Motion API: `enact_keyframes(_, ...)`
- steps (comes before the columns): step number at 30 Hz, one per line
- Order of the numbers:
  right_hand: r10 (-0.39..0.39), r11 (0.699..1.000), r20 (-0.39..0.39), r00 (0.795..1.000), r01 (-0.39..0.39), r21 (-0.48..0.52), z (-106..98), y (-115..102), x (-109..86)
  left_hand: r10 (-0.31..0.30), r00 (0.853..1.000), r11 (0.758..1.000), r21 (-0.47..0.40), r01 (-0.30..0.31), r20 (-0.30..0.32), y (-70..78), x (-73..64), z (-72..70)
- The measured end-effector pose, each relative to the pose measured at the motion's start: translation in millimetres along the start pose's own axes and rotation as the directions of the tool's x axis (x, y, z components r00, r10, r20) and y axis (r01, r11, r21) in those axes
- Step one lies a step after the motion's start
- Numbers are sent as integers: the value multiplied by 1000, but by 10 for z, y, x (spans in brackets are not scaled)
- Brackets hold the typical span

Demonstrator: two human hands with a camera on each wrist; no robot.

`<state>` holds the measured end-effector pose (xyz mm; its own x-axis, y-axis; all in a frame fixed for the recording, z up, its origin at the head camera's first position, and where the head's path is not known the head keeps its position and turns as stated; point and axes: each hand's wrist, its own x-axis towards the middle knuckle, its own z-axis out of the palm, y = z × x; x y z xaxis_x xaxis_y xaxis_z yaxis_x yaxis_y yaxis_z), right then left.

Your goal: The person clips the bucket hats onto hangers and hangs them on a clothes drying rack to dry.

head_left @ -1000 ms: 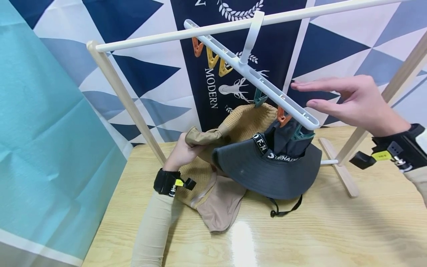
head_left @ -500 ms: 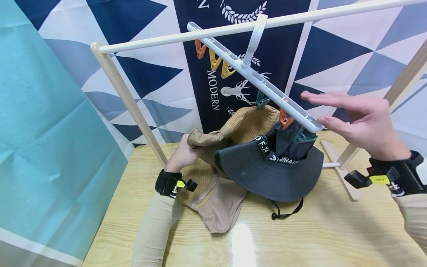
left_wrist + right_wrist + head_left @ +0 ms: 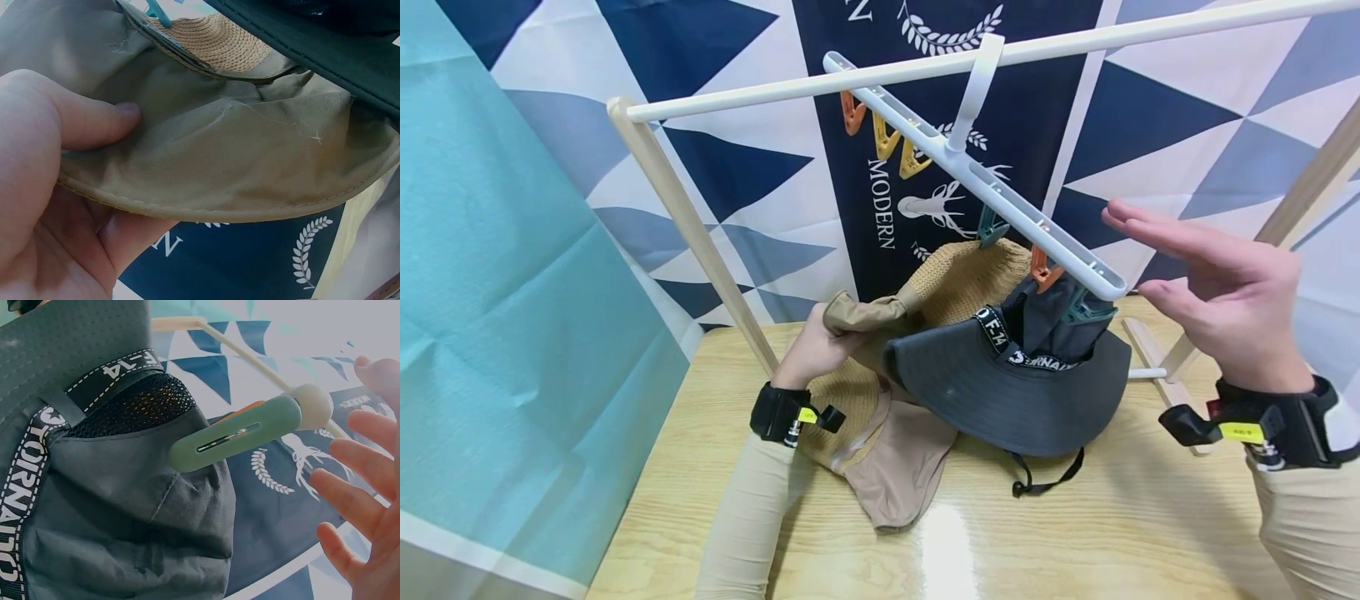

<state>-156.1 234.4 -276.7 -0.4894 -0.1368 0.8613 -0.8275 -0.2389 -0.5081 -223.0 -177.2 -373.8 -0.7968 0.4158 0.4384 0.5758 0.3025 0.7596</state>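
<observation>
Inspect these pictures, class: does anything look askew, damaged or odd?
Stray threads lie on the khaki fabric the left hand pinches, looking untidy. The dark hat hangs at one end of the hanger while three clips toward the other end hold nothing, which looks lopsided.

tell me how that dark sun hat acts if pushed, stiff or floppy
The dark sun hat may swing, since a green clip pinches it under the hanger. Its brim probably flexes yet springs back, holding a smooth curve; the creased crown looks floppier.
</observation>
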Motion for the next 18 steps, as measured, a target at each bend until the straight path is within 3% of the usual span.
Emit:
enact_keyframes(6, -28, 1000, -48, 998, 28, -2, 24, 4, -52, 21, 1000, 1000, -9, -21, 12, -13, 4, 8)
enact_keyframes(13, -101, 990, -154, 983, 114, 79, 146, -20, -60, 24, 1000, 1000, -7, -24, 13, -34, -7, 10)
enact_keyframes(18, -109, 990, -158, 982, 122, 76, 164, 2, -76, 9, 1000, 1000, 17, -9, 7, -27, -5, 4)
